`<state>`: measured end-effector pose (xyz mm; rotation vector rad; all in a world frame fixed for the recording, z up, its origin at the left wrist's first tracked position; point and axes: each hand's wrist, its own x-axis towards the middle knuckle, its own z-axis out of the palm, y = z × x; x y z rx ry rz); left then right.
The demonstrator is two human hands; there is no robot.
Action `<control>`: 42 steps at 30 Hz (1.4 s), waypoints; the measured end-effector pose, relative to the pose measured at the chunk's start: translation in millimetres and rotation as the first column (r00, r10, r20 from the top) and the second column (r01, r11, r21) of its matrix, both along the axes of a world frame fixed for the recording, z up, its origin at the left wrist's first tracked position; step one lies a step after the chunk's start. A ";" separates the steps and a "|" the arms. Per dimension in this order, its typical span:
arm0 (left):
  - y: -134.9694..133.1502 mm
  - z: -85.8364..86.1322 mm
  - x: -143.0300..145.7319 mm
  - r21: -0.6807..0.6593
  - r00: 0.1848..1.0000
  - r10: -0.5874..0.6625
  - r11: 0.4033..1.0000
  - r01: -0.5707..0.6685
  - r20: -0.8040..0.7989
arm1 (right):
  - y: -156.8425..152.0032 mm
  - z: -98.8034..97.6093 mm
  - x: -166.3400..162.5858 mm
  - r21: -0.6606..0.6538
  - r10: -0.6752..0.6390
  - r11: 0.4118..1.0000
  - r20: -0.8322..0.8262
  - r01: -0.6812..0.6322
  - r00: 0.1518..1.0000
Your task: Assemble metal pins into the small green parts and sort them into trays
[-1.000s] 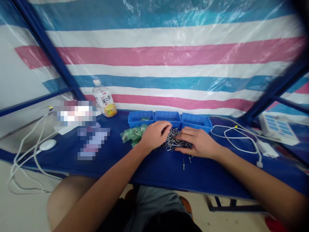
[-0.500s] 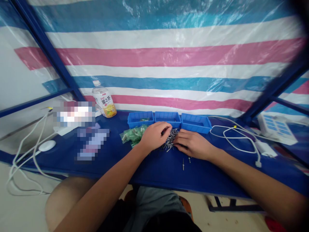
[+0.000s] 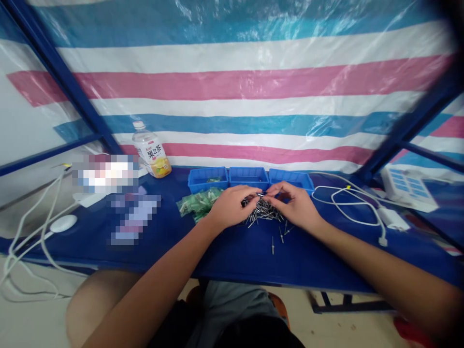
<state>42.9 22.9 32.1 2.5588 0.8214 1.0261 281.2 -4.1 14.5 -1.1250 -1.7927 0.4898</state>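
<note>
A loose pile of silver blind rivets [image 3: 266,211] lies on the blue table between my hands. My left hand [image 3: 234,205] is closed in a pinch over the pile's left side, with slim metal showing at its fingertips. Close by on the right, my right hand [image 3: 295,203] pinches thumb against fingers at the same metal pieces, and the two sets of fingertips almost meet. How many rivets they hold is too small to tell. One single rivet [image 3: 273,245] lies apart, nearer the table's front edge, with a couple more beside the pile.
Three blue bins, left [image 3: 208,180], middle [image 3: 248,178] and right [image 3: 292,180], stand in a row behind my hands. Green-tinted small bags [image 3: 197,203] lie left of the pile. A drink bottle [image 3: 152,152] stands at the back left, white cables and a charger [image 3: 393,218] at the right.
My right hand has lifted off the pile's right side and come up to a pinch by my left fingertips. More of the pile shows. The view has shifted slightly.
</note>
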 end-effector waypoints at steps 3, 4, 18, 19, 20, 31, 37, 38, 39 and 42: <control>1.1 1.8 0.1 0.008 0.999 -0.025 1.000 0.026 -0.022 | -2.1 -1.1 -2.1 -0.015 0.027 1.000 -0.028 -0.027 0.999; 1.5 2.3 -0.1 0.002 0.999 -0.028 1.000 0.028 -0.018 | -2.9 -1.0 -2.7 -0.026 0.033 0.999 -0.028 -0.034 0.999; -3.4 8.7 1.6 -0.053 0.986 0.003 0.999 0.006 0.168 | -10.5 7.5 -5.4 -0.092 0.114 0.990 0.102 -0.104 0.988; -3.4 8.7 1.8 -0.077 0.984 -0.003 0.997 0.017 0.179 | -10.7 7.2 -5.6 -0.107 0.120 0.988 0.084 -0.110 0.989; -3.4 8.7 1.9 -0.102 0.982 -0.007 0.994 0.027 0.191 | -10.7 6.8 -5.9 -0.123 0.125 0.986 0.058 -0.117 0.990; -4.0 10.7 0.2 -0.099 0.980 -0.105 0.988 0.122 0.167 | -13.9 5.7 -12.1 -0.137 0.182 0.974 0.023 -0.178 0.983; -3.1 14.0 -2.0 -0.140 0.968 -0.170 0.970 0.197 0.182 | -10.3 3.1 -8.8 -0.104 0.185 0.978 0.034 -0.180 0.982; -3.2 14.0 -2.0 -0.143 0.967 -0.179 0.968 0.206 0.182 | -10.0 3.4 -8.2 -0.094 0.183 0.980 0.043 -0.178 0.982; -3.4 13.8 -2.0 -0.144 0.966 -0.184 0.967 0.212 0.183 | -9.9 4.1 -7.7 -0.087 0.186 0.980 0.051 -0.181 0.981; -3.3 12.5 -1.9 -0.142 0.965 -0.193 0.965 0.219 0.180 | -11.3 7.5 -7.6 -0.093 0.234 0.970 0.076 -0.227 0.969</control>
